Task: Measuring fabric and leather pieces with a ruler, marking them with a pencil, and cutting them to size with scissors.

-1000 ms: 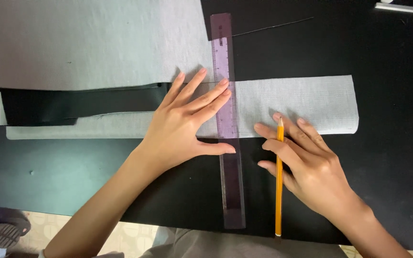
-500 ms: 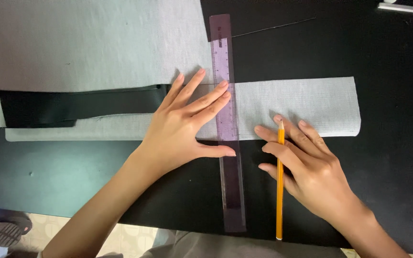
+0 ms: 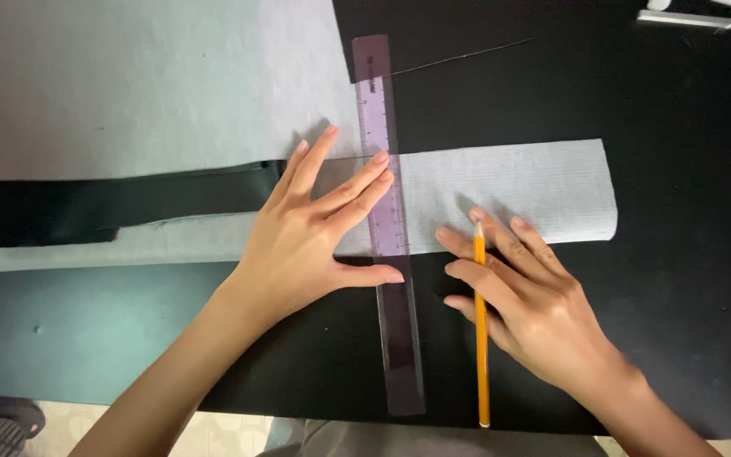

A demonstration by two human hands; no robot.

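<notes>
View from above a dark table. A clear purple ruler lies lengthwise across a strip of pale grey fabric, its upper end over the corner of a larger grey sheet and its lower end on the bare table. The left hand lies flat with fingers spread, fingertips on the ruler's left edge and thumb against it lower down, pinning ruler and strip in place. The right hand rests flat just right of the ruler, fingers slightly apart, with a yellow pencil lying between the fingers rather than gripped for writing; its tip sits on the strip, apart from the ruler's edge. The ruler appears aligned and held, but no drawn line is visible on the strip, so marking seems yet to be done. A dark fabric piece lies between sheet and strip at left.
</notes>
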